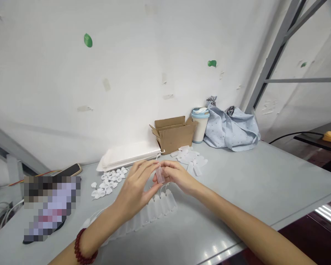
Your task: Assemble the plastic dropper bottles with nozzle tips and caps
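Bottle [160, 175], small and translucent, is held up above the grey surface [237, 176], roughly in the middle of the view, between two bare hands. The left hand [135, 184] is closed lightly on it, fingertips at its upper end and thumb near its lower end. The right hand [179, 175] is bent in from the other side, its curled fingers against and partly behind the same piece; its exact grip is partly hidden. A thin white strand [160, 154] sticks up just above the fingertips.

Below the hands lies a row of capped bottles [161, 202], side by side, with white tops and thin loops; the left forearm, wearing a dark red beaded bracelet [81, 248], covers part of it. To the left of the left hand is a loose scatter of white caps [109, 183]. Beyond the right hand, a heap of clear bottles [190, 158] lies just in front of an open cardboard box [178, 138]. White flat packaging [127, 156] is stacked left of the box, against the wall [140, 66]. Right of the box stand a pale cup [199, 128] with a blue lid and a light blue bag [231, 129]. At far left, a phone [71, 170] lies near a pixelated, unreadable item [53, 209].
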Tool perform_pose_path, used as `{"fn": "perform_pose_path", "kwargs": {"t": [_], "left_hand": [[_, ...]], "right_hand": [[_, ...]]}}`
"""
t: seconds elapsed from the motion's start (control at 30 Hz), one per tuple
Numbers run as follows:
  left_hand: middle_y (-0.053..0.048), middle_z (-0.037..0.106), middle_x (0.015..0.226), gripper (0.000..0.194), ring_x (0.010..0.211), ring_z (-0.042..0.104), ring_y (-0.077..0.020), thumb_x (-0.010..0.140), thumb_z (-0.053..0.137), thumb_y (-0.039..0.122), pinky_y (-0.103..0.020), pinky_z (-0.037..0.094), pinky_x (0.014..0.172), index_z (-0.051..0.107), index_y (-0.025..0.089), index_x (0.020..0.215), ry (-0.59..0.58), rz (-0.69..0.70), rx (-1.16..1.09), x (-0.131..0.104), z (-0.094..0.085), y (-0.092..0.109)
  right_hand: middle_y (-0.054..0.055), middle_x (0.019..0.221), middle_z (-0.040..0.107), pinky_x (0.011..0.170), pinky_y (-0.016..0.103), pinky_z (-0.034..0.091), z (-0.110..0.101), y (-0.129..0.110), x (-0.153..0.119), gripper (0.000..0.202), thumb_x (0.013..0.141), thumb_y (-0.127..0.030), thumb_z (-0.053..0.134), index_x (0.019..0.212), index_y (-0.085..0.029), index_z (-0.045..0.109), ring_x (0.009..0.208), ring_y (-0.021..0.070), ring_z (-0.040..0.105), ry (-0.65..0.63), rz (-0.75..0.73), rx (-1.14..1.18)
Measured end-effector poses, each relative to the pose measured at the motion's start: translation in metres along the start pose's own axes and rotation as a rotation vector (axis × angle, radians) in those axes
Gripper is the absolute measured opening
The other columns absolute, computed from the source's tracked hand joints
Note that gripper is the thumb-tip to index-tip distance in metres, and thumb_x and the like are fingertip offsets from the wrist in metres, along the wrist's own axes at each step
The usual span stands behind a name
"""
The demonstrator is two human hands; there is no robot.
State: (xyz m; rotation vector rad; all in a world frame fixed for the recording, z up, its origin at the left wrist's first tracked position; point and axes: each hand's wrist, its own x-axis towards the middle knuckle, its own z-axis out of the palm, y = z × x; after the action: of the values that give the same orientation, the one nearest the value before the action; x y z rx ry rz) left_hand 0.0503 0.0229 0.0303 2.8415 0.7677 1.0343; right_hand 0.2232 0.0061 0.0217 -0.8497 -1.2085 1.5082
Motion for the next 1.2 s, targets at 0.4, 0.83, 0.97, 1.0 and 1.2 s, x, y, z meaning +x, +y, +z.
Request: {"fn": "perform_pose_path", "kwargs": {"t": [0.4, 0.83, 0.97, 1.0, 1.2], "left_hand": [[-0.012, 0.06, 0.115, 0.036, 0.109, 0.049, -0.0257, 0.081, 0.064, 0.018, -0.042, 0.046, 0.09, 0.055, 0.015, 0.115, 0.016, 0.025, -0.05, 0.002, 0.012, -0.008], [-0.01, 0.063, 0.099, 0.032, 0.098, 0.049, -0.0277, 0.073, 0.067, 0.024, -0.042, 0.047, 0.082, 0.061, 0.014, 0.102, -0.313, -0.047, -0.097, 0.003, 0.04, 0.029], [-0.011, 0.062, 0.097, 0.025, 0.096, 0.048, -0.0284, 0.074, 0.064, 0.026, -0.042, 0.047, 0.081, 0.063, 0.014, 0.096, -0.384, -0.048, -0.055, 0.003, 0.048, 0.031], [-0.011, 0.062, 0.096, 0.024, 0.095, 0.048, -0.0284, 0.074, 0.064, 0.027, -0.042, 0.047, 0.08, 0.063, 0.014, 0.094, -0.394, -0.053, -0.053, 0.002, 0.049, 0.031], [-0.01, 0.061, 0.094, 0.025, 0.094, 0.047, -0.0282, 0.072, 0.064, 0.028, -0.041, 0.046, 0.08, 0.063, 0.014, 0.093, -0.418, -0.083, -0.082, 0.0, 0.051, 0.032]], "right_hand": [[0.003, 0.066, 0.065, 0.065, 0.03, 0.052, -0.008, 0.011, 0.006, 0.017, 0.074, -0.023, 0.045, 0.081, -0.016, 0.059, 0.064, 0.0165, 0.064, 0.031, 0.028, -0.038], [0.002, 0.067, 0.06, 0.058, 0.027, 0.041, -0.04, 0.01, 0.017, 0.029, 0.087, -0.033, 0.036, 0.075, -0.017, 0.057, 0.057, 0.0152, 0.056, 0.494, -0.19, -0.624], [0.002, 0.067, 0.061, 0.059, 0.028, 0.04, -0.042, 0.006, 0.017, 0.032, 0.089, -0.034, 0.034, 0.073, -0.017, 0.057, 0.057, 0.0157, 0.056, 0.513, -0.218, -0.697], [0.002, 0.067, 0.061, 0.06, 0.028, 0.04, -0.043, 0.006, 0.017, 0.033, 0.089, -0.033, 0.034, 0.073, -0.017, 0.057, 0.057, 0.0157, 0.056, 0.514, -0.222, -0.708], [0.002, 0.067, 0.062, 0.06, 0.028, 0.04, -0.046, 0.006, 0.017, 0.034, 0.09, -0.034, 0.033, 0.073, -0.018, 0.058, 0.058, 0.0157, 0.056, 0.512, -0.236, -0.753]]}}
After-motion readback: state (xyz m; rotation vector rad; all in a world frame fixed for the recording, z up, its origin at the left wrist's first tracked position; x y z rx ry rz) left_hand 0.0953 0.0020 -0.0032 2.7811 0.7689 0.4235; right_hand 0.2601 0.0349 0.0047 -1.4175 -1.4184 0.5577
